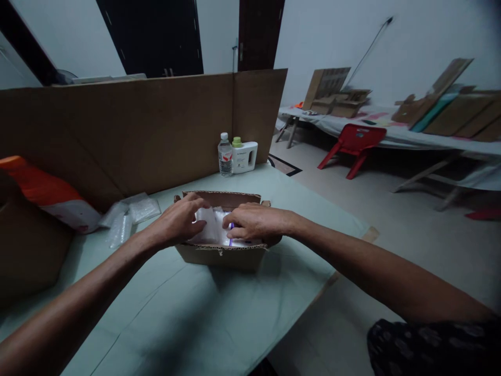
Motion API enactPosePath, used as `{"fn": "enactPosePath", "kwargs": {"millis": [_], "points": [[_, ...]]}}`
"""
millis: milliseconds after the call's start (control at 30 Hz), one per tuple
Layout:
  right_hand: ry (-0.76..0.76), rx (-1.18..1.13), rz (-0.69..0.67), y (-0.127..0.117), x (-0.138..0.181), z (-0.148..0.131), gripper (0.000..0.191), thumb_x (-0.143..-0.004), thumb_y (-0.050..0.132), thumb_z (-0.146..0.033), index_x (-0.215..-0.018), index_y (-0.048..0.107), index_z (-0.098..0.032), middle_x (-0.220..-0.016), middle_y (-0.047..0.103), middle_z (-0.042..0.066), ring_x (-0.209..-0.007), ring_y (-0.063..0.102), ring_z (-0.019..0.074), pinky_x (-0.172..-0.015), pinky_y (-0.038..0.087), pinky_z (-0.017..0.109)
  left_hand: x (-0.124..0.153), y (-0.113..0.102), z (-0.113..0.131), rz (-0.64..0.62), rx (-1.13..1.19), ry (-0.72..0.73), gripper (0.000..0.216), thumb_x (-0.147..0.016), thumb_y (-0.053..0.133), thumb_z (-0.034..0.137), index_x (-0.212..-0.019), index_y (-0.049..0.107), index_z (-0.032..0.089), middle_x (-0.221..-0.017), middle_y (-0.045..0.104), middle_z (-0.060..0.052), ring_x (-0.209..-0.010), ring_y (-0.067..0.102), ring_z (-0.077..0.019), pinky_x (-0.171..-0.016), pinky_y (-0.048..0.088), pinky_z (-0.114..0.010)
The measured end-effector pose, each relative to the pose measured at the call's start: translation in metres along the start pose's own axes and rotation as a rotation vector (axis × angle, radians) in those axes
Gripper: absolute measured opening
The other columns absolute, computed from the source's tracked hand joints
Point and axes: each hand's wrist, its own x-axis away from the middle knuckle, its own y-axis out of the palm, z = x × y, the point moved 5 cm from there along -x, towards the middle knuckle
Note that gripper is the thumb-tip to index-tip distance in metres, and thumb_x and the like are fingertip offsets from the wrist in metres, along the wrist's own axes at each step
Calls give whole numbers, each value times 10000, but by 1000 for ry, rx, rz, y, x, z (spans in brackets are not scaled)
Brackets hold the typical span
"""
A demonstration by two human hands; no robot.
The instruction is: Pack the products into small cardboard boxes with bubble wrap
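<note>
A small open cardboard box (223, 255) sits on the pale green table cover (188, 313) in front of me. White bubble wrap (211, 230) fills it, with a bit of purple showing underneath. My left hand (178, 222) rests on the box's left side, fingers curled down onto the wrap. My right hand (256, 222) lies over the right side, fingers bent and pressing on the wrap.
A water bottle (225, 155) and a white jug with a green cap (245, 155) stand by a cardboard partition (136, 136). Loose bubble wrap (129, 214) and an orange-white bag (47, 196) lie left. A red chair (354, 143) and a cluttered table (410, 133) stand right.
</note>
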Motion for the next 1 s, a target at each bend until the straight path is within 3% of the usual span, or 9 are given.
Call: {"fn": "enactPosePath", "kwargs": {"millis": [100,200,333,433,567,633,767,933,1000], "points": [[10,-38,113,-5,-1,6,316,-938,568,-334,-1197,717,-229,-1108,753,91,-997,682,271,-750,424,308,6,3,-9,-3,2,-86,486,-797,555,233,-1276,615,179,-1190,634,-98,-806,667,-177,-780,513,-314],[-40,-71,182,-7,-5,4,374,-937,572,-306,-1295,664,-247,-1199,732,83,-1085,662,273,-833,440,320,10,9,-12,-91,-71,-158,504,-788,545,207,-1284,624,174,-1082,676,-95,-837,668,-213,-796,508,-334],[-64,-11,97,0,-12,-2,399,-930,580,-296,-1321,650,-254,-1238,716,102,-1122,655,294,-858,445,343,12,8,-16,-105,-98,-179,491,-792,532,235,-1267,642,177,-1084,697,-108,-873,674,-227,-792,503,-331],[-34,44,81,-1,-16,-2,374,-931,557,-306,-1278,673,-228,-1206,726,120,-1092,669,301,-818,445,342,9,4,-13,-96,-68,-144,439,-871,489,452,-1140,694,173,-996,731,-112,-856,679,-247,-731,487,-328],[0,100,77,-5,-24,3,360,-892,600,-371,-1194,703,-206,-1124,750,128,-1041,684,295,-735,428,312,0,5,-6,-154,-128,-226,636,-861,369,726,-932,701,188,-889,750,-139,-832,700,-302,-652,451,-340],[-1,109,59,-4,-29,3,344,-868,627,-357,-1162,707,-196,-1105,752,122,-1012,687,281,-696,412,295,-3,7,-3,-148,-188,-280,562,-819,468,685,-957,689,186,-929,758,-157,-872,710,-325,-641,448,-336],[-35,125,83,-2,-40,-5,279,-854,609,-220,-1102,718,-152,-1091,750,128,-972,682,255,-667,391,285,-4,10,-4,-94,-202,-324,351,-759,570,414,-1003,669,182,-986,762,-155,-892,713,-316,-639,455,-327],[-63,158,119,-4,-36,-14,251,-833,588,-151,-1027,748,-132,-1020,761,134,-893,679,242,-681,404,292,6,3,-12,-4,-114,-351,544,-767,510,254,-1305,520,170,-986,753,-99,-840,705,-248,-658,476,-311],[-20,193,129,-5,-24,-11,245,-826,585,-137,-1006,751,-121,-995,762,156,-873,683,253,-684,412,305,10,2,-14,26,-46,-341,572,-767,505,216,-1338,487,184,-950,746,-66,-803,697,-222,-653,476,-300]]}}
